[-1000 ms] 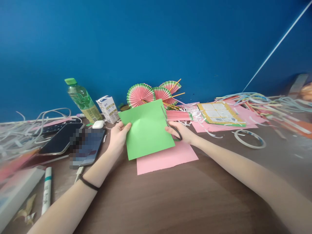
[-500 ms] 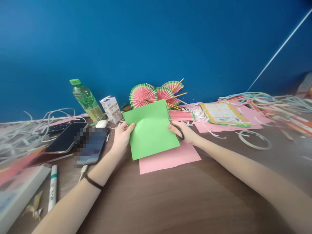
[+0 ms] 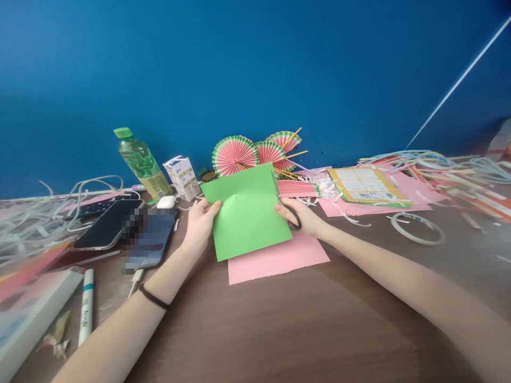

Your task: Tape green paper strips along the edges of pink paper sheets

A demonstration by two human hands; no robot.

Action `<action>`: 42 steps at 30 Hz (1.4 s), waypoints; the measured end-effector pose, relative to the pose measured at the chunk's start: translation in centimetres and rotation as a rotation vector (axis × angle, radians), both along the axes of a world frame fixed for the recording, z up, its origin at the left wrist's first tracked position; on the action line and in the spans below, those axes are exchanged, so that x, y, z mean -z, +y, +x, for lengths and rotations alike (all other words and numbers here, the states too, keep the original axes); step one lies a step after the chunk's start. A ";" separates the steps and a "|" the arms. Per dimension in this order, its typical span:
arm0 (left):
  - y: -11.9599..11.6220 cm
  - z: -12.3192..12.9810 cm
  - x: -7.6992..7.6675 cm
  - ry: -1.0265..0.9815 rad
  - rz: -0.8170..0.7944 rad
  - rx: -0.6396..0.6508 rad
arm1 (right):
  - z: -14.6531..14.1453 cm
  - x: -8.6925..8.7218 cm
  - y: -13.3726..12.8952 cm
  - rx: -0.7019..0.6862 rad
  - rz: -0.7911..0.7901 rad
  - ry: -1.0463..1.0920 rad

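A green sheet of paper (image 3: 249,213) is held up in the middle of the view, slightly tilted. My left hand (image 3: 203,219) pinches its left edge, thumb on the front and fingers behind. At the right edge my right hand (image 3: 297,213) is closed around dark-handled scissors (image 3: 295,219), with its thumb against the paper. The scissor blades run up along the sheet's right edge and are mostly hidden. Beneath the green paper a pink sheet (image 3: 275,260) lies on the table, its upper part covered.
Folded watermelon-patterned paper fans (image 3: 235,156) lean near the blue wall. To the left stand a green-capped bottle (image 3: 146,165), a small carton (image 3: 182,178), phones (image 3: 151,239) and a marker (image 3: 86,308). At right lie a yellow-edged packet (image 3: 365,183), a tape roll (image 3: 417,229) and paper strips.
The lower right corner of the green paper has shifted slightly to the left and up. Both hands stay almost in place.
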State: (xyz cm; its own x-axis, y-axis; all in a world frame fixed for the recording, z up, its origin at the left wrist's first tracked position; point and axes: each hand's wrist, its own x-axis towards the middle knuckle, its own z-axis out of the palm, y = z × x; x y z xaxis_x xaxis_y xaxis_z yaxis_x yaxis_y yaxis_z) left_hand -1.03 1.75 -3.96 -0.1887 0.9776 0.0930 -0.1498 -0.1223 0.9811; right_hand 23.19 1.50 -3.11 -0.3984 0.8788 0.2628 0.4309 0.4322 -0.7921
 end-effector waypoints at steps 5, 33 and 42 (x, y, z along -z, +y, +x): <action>0.2 -0.1 0.2 0.013 -0.010 -0.004 | -0.1 0.0 -0.1 0.015 0.013 -0.012; -0.1 0.4 -0.2 -0.009 -0.015 0.010 | 0.0 0.9 0.2 0.048 0.044 0.022; 0.0 0.3 0.1 -0.024 -0.027 0.026 | -0.1 0.7 0.1 0.103 0.081 -0.015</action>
